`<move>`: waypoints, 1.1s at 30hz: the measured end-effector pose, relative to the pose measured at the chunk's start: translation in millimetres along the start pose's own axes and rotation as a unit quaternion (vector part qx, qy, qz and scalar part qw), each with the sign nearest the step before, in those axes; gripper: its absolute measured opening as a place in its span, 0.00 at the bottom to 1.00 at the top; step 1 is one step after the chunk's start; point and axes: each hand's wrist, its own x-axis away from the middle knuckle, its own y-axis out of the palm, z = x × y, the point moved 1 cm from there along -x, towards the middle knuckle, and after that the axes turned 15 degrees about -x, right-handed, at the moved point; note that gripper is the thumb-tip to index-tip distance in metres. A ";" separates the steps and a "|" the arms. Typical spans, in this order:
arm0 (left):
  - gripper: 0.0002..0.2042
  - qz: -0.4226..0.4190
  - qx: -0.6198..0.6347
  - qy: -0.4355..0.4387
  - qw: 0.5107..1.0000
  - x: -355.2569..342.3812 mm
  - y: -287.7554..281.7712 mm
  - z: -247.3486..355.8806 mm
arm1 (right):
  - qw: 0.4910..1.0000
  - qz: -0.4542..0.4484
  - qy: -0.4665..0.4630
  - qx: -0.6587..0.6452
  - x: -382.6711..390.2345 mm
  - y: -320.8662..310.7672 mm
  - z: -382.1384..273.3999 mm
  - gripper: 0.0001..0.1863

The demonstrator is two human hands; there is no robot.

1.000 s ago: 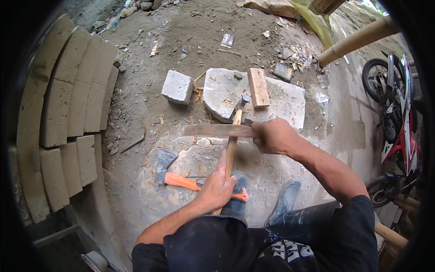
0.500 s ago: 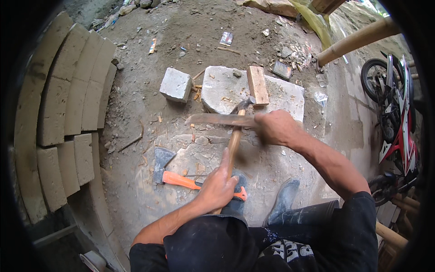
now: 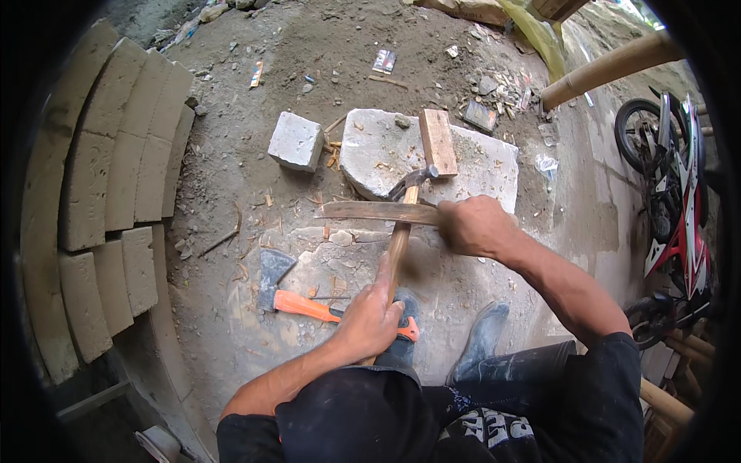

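My left hand (image 3: 370,322) is closed round the wooden handle of a claw hammer (image 3: 397,248), whose metal head points away from me. A machete (image 3: 370,212) with a long, rust-brown blade lies across that handle, just below the head. Its grip is wrapped in my closed right hand (image 3: 478,225), slightly blurred. Near my left forearm, a hatchet (image 3: 305,305) with an orange and black handle rests on the ground. Beyond the hammer head, a short wood block (image 3: 438,142) sits on a pale concrete slab (image 3: 378,154).
A grey concrete cube (image 3: 296,141) stands left of the slab. Stacked blocks (image 3: 83,189) line the left side. At the right are a red and white motorcycle (image 3: 689,220) and a bamboo pole (image 3: 610,69). My boots (image 3: 480,336) are close below the hands; wood chips and rubble litter the ground.
My right hand and the machete have shifted slightly toward me and to the right along the hammer handle. My left hand keeps its hold, nearly still.
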 end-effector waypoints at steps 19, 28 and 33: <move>0.43 0.038 -0.008 0.053 0.998 0.3 7.1 -5.3 | 0.993 -0.095 -0.045 -0.061 -10.3 14.1 27.7 0.14; 0.41 0.048 0.096 0.022 0.994 -0.1 14.0 -12.1 | 0.990 -0.003 -0.040 -0.134 6.4 25.3 2.6 0.14; 0.40 0.052 0.113 0.012 0.992 2.6 14.2 -10.1 | 0.983 -0.057 -0.025 -0.173 5.1 23.0 -1.1 0.13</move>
